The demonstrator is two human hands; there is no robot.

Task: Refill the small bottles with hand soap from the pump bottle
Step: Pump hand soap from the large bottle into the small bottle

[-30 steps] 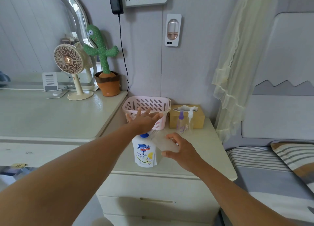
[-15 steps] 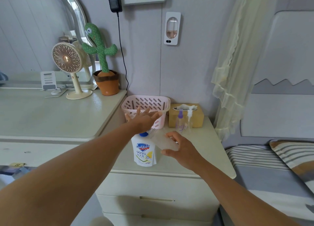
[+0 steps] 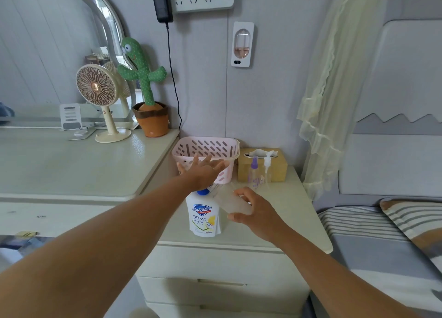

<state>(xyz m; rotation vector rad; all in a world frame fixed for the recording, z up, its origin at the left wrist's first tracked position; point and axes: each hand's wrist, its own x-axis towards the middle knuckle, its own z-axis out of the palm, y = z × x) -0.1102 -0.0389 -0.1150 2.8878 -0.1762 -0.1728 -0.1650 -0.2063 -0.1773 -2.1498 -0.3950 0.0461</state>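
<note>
Your left hand (image 3: 203, 171) lies palm-down on the blue pump head of the white plastic pump bottle (image 3: 203, 218). Its fingers are straight and spread and grip nothing. The bottle bears a blue shield label and a yellow lemon print. It stands upright near the front left of the cream nightstand top (image 3: 294, 212).

Just right of it, the frosted translucent small bottle (image 3: 233, 201) is tilted, its mouth up at the pump nozzle. Its fill level cannot be read. Your right hand (image 3: 259, 213) wraps thumb and fingers round its body.

Further back stand the clear small bottle with purple cap (image 3: 254, 171) and the clear small bottle with white pump (image 3: 267, 171), upright and side by side.

Edges:
- **Left:** the higher cream dresser top (image 3: 71, 169) steps up beside the nightstand.
- **Behind your left hand:** the pink slotted plastic basket (image 3: 229, 147) sits against the wall, with the tan tissue box (image 3: 278, 171) to its right.
- **Front:** the front edge runs close below the pump bottle.
- **Right:** bare surface lies right of your right hand out to the rounded corner, and beyond it is the grey-striped bed (image 3: 358, 222).
</note>
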